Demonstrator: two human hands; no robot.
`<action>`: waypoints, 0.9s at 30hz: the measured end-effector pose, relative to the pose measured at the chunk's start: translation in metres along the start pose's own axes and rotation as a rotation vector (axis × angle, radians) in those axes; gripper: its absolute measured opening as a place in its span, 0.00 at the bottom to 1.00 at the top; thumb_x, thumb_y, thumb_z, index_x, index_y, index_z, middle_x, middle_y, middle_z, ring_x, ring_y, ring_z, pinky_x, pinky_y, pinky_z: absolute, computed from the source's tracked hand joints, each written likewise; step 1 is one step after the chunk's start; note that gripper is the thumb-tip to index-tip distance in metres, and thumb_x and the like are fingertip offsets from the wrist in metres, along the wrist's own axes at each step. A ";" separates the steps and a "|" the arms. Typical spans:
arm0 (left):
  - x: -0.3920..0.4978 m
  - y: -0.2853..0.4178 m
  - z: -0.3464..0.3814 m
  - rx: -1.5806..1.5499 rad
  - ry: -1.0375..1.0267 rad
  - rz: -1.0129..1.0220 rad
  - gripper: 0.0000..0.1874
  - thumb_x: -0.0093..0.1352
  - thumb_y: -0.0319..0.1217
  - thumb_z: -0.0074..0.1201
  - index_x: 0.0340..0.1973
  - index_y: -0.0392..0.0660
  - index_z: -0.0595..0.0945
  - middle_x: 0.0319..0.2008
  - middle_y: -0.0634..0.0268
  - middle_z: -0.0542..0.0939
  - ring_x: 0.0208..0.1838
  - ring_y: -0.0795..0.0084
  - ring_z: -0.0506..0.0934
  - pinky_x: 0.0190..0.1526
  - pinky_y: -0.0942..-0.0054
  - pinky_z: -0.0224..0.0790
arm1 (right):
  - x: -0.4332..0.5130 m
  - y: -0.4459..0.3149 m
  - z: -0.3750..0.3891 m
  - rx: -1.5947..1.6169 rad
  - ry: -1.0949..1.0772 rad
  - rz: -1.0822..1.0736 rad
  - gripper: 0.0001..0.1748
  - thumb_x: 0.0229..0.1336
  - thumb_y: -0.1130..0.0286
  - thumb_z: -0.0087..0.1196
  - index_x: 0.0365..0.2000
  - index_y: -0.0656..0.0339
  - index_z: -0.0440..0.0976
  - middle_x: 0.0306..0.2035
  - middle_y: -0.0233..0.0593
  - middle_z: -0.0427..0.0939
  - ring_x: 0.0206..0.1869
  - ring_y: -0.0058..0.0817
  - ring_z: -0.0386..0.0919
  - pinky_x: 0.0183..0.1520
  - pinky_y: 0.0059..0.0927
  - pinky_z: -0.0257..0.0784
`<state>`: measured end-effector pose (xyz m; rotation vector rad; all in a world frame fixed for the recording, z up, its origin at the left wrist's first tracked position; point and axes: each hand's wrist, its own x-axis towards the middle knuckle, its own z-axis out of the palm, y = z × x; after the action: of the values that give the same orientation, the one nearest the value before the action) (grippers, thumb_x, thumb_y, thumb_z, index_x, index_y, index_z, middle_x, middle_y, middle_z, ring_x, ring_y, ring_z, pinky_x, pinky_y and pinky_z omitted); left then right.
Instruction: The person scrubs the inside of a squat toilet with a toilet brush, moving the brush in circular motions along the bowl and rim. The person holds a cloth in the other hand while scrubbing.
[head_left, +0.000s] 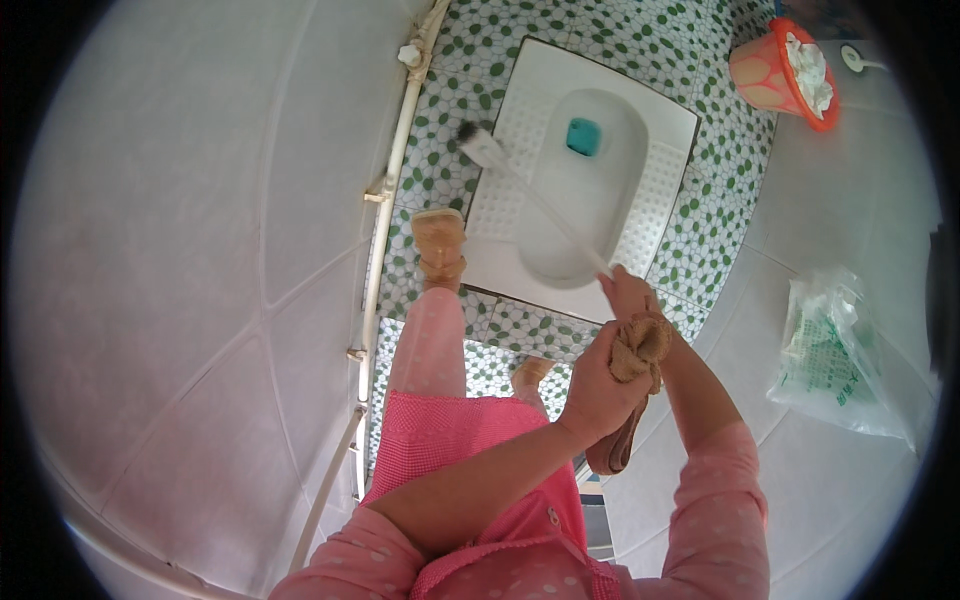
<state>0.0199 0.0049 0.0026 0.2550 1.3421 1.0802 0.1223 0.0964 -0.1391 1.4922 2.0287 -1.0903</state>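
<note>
My left hand (604, 390) is closed around a bunched brown cloth (637, 349), and part of the cloth hangs below the fist. Just beyond it, my right hand (630, 291) grips the end of a long white-handled brush (555, 214). The handle slants up and left across a white squat toilet (499, 247). Its head, with dark bristles at the tip, is blurred and lies over the toilet's left edge and the floor tiles. In the bowl a teal piece (583, 136) covers the drain area.
White pipes (390, 202) with a valve (409, 55) run along the left wall. At the upper right stands an orange waste bin (757, 71) holding crumpled white paper. A clear plastic bag (832, 360) with green print hangs on the right wall. The floor (540, 322) has a step behind the toilet.
</note>
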 end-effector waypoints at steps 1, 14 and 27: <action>0.000 -0.002 0.000 0.018 0.011 0.017 0.25 0.57 0.23 0.55 0.51 0.40 0.69 0.43 0.62 0.75 0.45 0.74 0.74 0.47 0.75 0.68 | 0.013 -0.013 0.009 -0.097 0.034 -0.060 0.20 0.64 0.56 0.41 0.31 0.65 0.65 0.22 0.53 0.76 0.29 0.52 0.77 0.32 0.48 0.71; 0.003 0.017 -0.021 -0.125 0.121 0.035 0.24 0.57 0.25 0.54 0.49 0.41 0.70 0.38 0.58 0.78 0.42 0.66 0.78 0.45 0.72 0.69 | -0.053 0.085 -0.057 -0.451 -0.067 0.088 0.18 0.62 0.55 0.43 0.33 0.62 0.67 0.23 0.51 0.77 0.29 0.51 0.77 0.33 0.49 0.71; 0.003 0.020 -0.015 0.025 0.077 0.001 0.24 0.57 0.24 0.56 0.50 0.41 0.70 0.40 0.60 0.77 0.44 0.72 0.76 0.46 0.74 0.69 | -0.007 -0.004 -0.027 -0.275 -0.114 0.048 0.19 0.64 0.54 0.41 0.33 0.62 0.66 0.25 0.51 0.77 0.30 0.51 0.77 0.34 0.49 0.70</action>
<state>-0.0030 0.0115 0.0107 0.2350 1.4248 1.0835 0.1245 0.1122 -0.1164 1.3031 1.9615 -0.8188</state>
